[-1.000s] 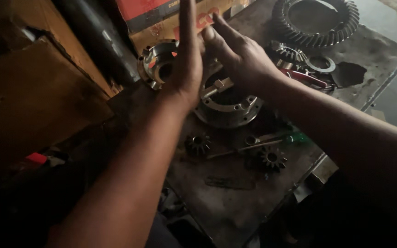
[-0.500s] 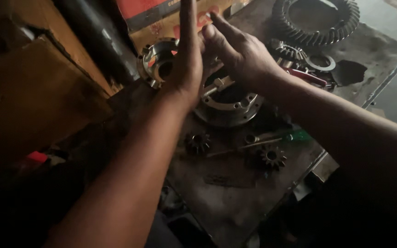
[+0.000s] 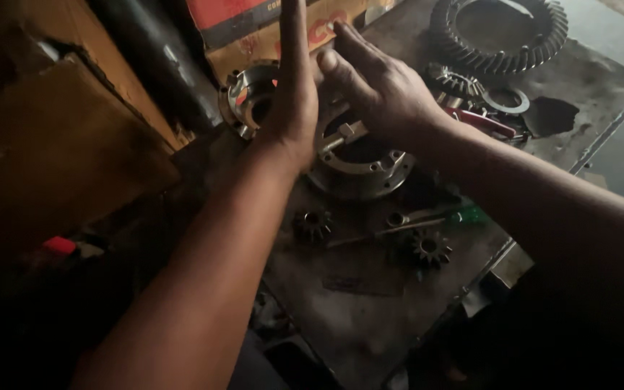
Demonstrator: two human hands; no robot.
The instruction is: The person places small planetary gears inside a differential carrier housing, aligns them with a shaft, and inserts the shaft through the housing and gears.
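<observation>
My left hand (image 3: 294,94) stands edge-on with flat, straight fingers pointing away from me, just left of a round metal flanged housing (image 3: 359,162) on the workbench. My right hand (image 3: 380,90) hovers over the back of that housing, its fingers stretched toward the left palm and touching it or nearly so. Neither hand holds anything that I can see. A cross pin shows inside the housing. A second shiny housing half (image 3: 247,97) lies behind the left hand.
Two small bevel gears (image 3: 313,224) (image 3: 427,248) and a green-handled tool (image 3: 464,214) lie on the dirty metal benchtop (image 3: 370,310). A large ring gear (image 3: 500,32), a red-handled tool (image 3: 482,121), a washer (image 3: 507,100) and a cardboard box (image 3: 254,29) sit at the back.
Both hands stay in almost the same place over the housing; only the view shifts slightly.
</observation>
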